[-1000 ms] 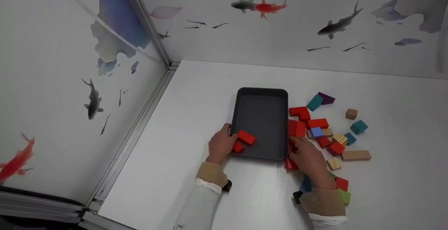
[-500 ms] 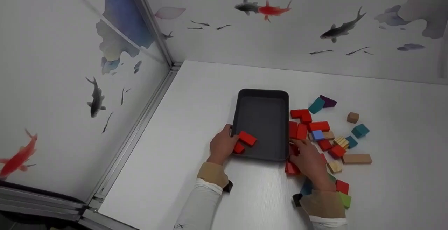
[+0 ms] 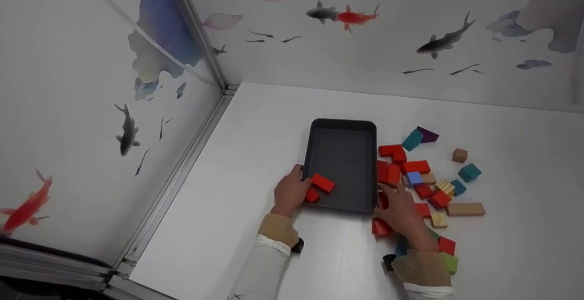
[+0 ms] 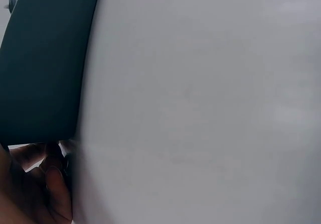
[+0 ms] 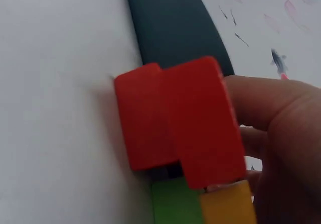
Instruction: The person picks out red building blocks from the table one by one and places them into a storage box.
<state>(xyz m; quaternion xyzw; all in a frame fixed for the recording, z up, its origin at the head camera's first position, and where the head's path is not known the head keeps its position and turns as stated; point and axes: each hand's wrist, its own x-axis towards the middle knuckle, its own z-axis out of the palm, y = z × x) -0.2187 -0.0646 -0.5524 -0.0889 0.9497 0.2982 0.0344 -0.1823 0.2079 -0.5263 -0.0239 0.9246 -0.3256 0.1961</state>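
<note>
A dark grey tray [image 3: 340, 154] lies on the white table, with two red blocks [image 3: 323, 183] inside near its left side. My left hand [image 3: 290, 191] grips the tray's left edge; in the left wrist view its curled fingers [image 4: 57, 184] show beside the tray's wall. Against the tray's right side, my right hand [image 3: 404, 211] reaches down among red blocks, thumb and index finger arched around a red block [image 3: 382, 200]. Its fingertips are hidden behind red blocks [image 5: 200, 123] in the right wrist view, so whether it pinches anything is unclear.
Loose red, teal, purple, green and natural-wood blocks lie scattered right of the tray, including a long wooden block [image 3: 465, 209] and a blue block [image 3: 414, 178]. Painted walls [image 3: 365, 67] stand at the back and left. A metal rail [image 3: 182, 172] runs along the left edge.
The right thumb and index finger have spread slightly, and a red block right of that hand has come into view. The left hand and tray stay in place; the view shifts a little.
</note>
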